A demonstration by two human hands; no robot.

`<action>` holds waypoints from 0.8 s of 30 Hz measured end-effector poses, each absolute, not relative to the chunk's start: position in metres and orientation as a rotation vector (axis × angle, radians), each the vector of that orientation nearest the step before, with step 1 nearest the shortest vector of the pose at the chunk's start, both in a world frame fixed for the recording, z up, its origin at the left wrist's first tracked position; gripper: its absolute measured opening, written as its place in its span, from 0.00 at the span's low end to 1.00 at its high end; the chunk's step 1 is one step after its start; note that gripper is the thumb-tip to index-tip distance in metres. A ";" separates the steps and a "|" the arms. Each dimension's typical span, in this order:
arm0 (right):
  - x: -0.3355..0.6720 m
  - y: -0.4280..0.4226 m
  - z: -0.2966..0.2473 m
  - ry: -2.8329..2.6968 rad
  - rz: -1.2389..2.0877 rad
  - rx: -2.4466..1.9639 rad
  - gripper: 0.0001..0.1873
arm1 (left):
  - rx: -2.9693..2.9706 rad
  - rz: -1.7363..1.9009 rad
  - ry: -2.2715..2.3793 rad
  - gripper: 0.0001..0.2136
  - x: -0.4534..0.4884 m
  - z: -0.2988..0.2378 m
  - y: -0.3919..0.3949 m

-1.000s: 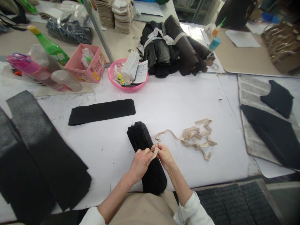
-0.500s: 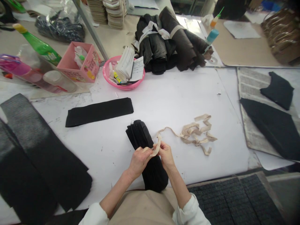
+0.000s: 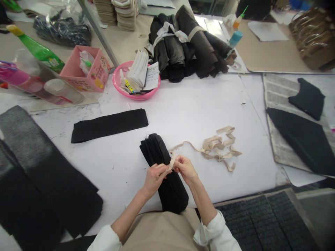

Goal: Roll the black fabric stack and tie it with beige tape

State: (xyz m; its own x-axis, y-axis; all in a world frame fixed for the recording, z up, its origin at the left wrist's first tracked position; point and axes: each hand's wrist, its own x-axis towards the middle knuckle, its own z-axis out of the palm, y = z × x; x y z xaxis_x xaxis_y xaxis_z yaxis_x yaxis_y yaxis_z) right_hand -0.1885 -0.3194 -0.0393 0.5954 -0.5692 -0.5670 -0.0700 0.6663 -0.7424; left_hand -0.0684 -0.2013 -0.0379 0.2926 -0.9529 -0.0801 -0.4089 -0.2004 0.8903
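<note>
A rolled stack of black fabric pieces [image 3: 162, 174] lies on the white table [image 3: 199, 111] in front of me. My left hand [image 3: 153, 178] and my right hand [image 3: 185, 168] meet on top of it, both pinched on a beige cloth strip [image 3: 171, 162]. The strip runs right from my fingers to a loose tangle of beige strips [image 3: 220, 148] on the table. A flat black fabric strip [image 3: 110, 124] lies to the upper left of the bundle.
Large dark fabric sheets [image 3: 39, 177] cover the left. A pink bowl [image 3: 136, 83], pink box [image 3: 83, 69] and green bottle [image 3: 39, 50] stand at the back left, tied dark rolls [image 3: 188, 48] behind. Black cut pieces [image 3: 300, 136] lie at right.
My hands stay on the bundle, working the beige strip; its free end shifted slightly between my fingers. The view moved a little, so things sit slightly higher and further left.
</note>
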 end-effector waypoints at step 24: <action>-0.219 -0.291 -0.007 0.744 -0.380 -1.684 0.08 | 1.373 -1.475 -0.707 0.13 -0.046 -0.023 -0.213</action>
